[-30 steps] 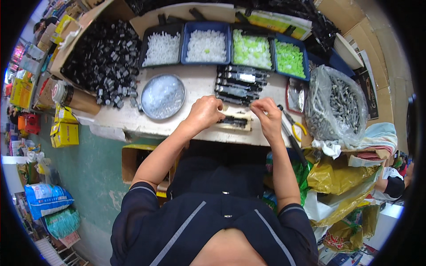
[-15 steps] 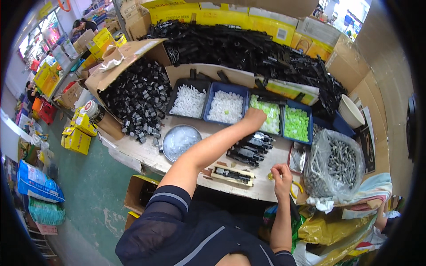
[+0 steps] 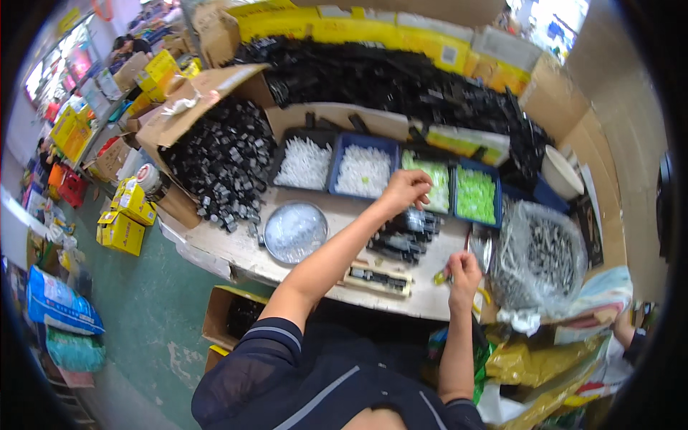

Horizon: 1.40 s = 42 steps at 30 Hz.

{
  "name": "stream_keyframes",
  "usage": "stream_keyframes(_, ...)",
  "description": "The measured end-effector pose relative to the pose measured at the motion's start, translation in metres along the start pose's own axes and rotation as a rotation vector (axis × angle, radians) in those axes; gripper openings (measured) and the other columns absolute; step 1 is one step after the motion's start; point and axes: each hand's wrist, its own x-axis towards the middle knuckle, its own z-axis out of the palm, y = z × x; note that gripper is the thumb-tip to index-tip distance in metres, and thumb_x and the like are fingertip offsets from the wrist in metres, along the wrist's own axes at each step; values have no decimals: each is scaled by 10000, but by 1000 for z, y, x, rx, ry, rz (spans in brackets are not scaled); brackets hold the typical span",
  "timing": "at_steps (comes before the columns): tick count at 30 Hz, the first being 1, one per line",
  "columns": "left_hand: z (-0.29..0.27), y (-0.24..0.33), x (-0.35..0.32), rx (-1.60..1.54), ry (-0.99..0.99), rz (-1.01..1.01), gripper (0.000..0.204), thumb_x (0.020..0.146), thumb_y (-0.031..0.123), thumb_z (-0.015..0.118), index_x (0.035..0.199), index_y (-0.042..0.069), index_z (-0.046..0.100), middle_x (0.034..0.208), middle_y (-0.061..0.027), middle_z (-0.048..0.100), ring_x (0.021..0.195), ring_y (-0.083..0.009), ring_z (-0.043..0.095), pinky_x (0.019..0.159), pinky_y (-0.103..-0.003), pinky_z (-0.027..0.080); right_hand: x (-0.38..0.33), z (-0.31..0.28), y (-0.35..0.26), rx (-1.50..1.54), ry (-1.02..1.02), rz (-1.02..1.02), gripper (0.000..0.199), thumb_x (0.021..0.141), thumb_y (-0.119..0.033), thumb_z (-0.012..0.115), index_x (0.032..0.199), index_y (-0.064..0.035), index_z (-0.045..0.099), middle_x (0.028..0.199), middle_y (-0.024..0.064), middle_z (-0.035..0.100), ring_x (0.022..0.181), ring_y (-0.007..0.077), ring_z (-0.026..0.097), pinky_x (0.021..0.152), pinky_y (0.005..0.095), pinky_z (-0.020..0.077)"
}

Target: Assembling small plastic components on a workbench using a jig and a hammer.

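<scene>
My left hand (image 3: 405,192) hovers at the near edge of the tray of pale green and white small parts (image 3: 432,175), its fingertips drawn together. Whatever they pinch, if anything, is too small to make out. Below that hand lie several black assembled parts (image 3: 396,246) in a row. My right hand (image 3: 464,272) is closed near the table's front right, with a small yellow-green piece (image 3: 440,276) at its fingertips. Between my forearms, a pale wooden holder (image 3: 378,280) has a black and silver part in it.
Trays of white parts (image 3: 364,170) and bright green parts (image 3: 476,195) flank the pale green one. A round metal dish (image 3: 294,231) sits at left, near a box of black parts (image 3: 222,161). A plastic bag of grey metal pieces (image 3: 548,254) stands at right. Black parts (image 3: 358,75) heap behind.
My left hand has risen slightly from the pale green tray and turned, its fingertips now showing. My right hand has shifted slightly up and to the right, the yellow-green piece moving with it.
</scene>
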Motion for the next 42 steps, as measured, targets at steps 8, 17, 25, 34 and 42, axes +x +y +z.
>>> stream_keyframes(8,6,-13,-132,-425,70,-176,132,887,127,544,955,18,574,718,-21,557,574,-63,542,441,-185,415,2,60,-11,188,-175,64,69,855,-101,581,841,-39,554,750,-34,514,675,41,450,619,178,371)
stream_keyframes(17,3,-21,-182,-440,-40,-139,211,857,60,564,1050,-24,576,781,-58,583,663,-113,588,532,-222,496,-28,75,-9,223,-313,147,139,855,-171,602,805,-57,540,745,-35,504,658,43,430,610,179,358)
stream_keyframes(25,3,-15,-186,-335,-9,-90,193,854,63,572,1019,-34,593,776,-56,578,647,-119,593,516,-223,502,-29,79,-17,161,-321,143,137,846,-139,606,792,-28,545,735,-10,557,683,42,491,627,198,406)
stream_keyframes(34,7,-27,-185,-421,151,-47,165,835,55,594,970,-40,598,733,-95,616,614,-147,612,503,-249,523,-31,88,-12,-358,-247,-301,81,811,-67,594,791,12,591,750,87,587,691,179,552,624,279,411)
stream_keyframes(42,3,-33,-185,-496,226,-55,151,832,54,599,956,-32,601,751,-97,617,595,-140,598,475,-237,509,-33,86,-10,-574,-240,-688,118,710,-7,638,818,-32,599,765,46,585,695,193,545,633,307,352)
